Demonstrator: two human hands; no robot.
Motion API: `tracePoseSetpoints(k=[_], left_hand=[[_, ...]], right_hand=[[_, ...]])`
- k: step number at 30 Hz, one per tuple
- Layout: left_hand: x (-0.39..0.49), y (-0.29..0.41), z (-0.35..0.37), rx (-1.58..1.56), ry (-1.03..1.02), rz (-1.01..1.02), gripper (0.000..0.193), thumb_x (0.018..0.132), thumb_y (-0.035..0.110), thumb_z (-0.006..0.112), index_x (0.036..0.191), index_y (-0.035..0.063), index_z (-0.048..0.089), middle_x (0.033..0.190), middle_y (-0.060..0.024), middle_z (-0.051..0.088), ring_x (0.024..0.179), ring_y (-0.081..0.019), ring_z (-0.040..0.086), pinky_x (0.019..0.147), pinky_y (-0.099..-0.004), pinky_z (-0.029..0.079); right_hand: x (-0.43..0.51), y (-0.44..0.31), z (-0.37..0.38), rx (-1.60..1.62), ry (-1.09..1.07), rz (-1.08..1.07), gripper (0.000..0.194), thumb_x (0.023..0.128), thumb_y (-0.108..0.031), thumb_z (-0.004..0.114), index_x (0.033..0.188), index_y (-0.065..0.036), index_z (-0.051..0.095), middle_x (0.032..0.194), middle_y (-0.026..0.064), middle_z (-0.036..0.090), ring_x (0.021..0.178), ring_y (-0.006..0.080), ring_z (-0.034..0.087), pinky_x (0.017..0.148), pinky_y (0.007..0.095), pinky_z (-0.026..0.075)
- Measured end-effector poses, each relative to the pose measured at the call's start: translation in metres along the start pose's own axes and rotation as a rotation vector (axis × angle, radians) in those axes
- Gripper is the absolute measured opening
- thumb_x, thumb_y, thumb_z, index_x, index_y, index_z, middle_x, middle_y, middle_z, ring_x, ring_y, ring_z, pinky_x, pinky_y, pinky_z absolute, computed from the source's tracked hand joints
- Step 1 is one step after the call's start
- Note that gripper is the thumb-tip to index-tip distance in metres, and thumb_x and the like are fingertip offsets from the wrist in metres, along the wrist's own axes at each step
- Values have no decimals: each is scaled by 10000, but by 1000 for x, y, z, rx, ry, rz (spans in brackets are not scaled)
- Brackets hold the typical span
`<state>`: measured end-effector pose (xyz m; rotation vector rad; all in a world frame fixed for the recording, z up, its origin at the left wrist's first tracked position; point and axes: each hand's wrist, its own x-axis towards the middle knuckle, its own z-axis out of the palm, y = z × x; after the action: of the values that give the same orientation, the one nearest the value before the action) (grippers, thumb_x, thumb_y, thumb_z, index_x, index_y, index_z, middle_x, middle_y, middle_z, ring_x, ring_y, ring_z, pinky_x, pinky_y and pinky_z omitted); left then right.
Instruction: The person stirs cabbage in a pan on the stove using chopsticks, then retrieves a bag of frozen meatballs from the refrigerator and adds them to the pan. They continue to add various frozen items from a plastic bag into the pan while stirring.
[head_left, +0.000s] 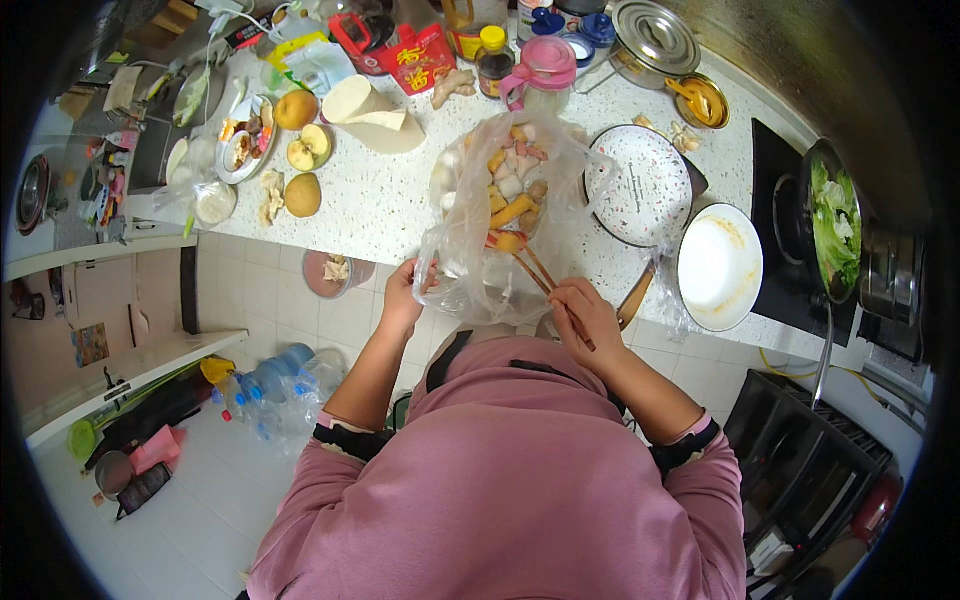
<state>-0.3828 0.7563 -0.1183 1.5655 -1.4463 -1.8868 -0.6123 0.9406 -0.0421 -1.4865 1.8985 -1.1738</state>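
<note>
A clear plastic bag (457, 262) stands opened at the counter's front edge, full of mixed food pieces (517, 172) in white, tan, orange and pink. At its left rim, my left hand (407, 289) grips the bunched plastic. My right hand (583, 322) holds a pair of wooden chopsticks (536, 271), their tips inside the bag at an orange-and-tan piece (508, 241). Whether the tips pinch that piece is hard to tell. Right of the bag lies a speckled white plate (638, 185), with a wooden handle (637, 300) below it.
A white bowl (720, 266) sits beside the black cooktop (780, 300), which carries a pan of leafy greens (834, 225) with its handle jutting forward. Jars, a pink-lidded jug (544, 71) and a lidded pot (652, 45) line the back. Left are fruit (303, 195) and a paper roll (375, 120).
</note>
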Motion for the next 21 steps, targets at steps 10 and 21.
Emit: tracePoseSetpoints(k=[10, 21], left_hand=[[8, -7, -12, -8, -48, -71, 229, 900, 177, 619, 1106, 78, 618, 985, -5, 630, 819, -103, 594, 691, -234, 450], [7, -7, -16, 30, -20, -63, 152, 919, 94, 548, 1045, 71, 630, 919, 8, 631, 770, -74, 576, 639, -222, 469]], right_hand=[[-8, -14, 16, -212, -130, 45, 315, 810, -70, 592, 1115, -72, 515, 1057, 134, 538, 714, 339, 611, 618, 423, 501], [-6, 9, 25, -187, -215, -11, 269, 825, -81, 541, 1092, -59, 523, 1085, 139, 539, 817, 334, 603, 673, 427, 492]])
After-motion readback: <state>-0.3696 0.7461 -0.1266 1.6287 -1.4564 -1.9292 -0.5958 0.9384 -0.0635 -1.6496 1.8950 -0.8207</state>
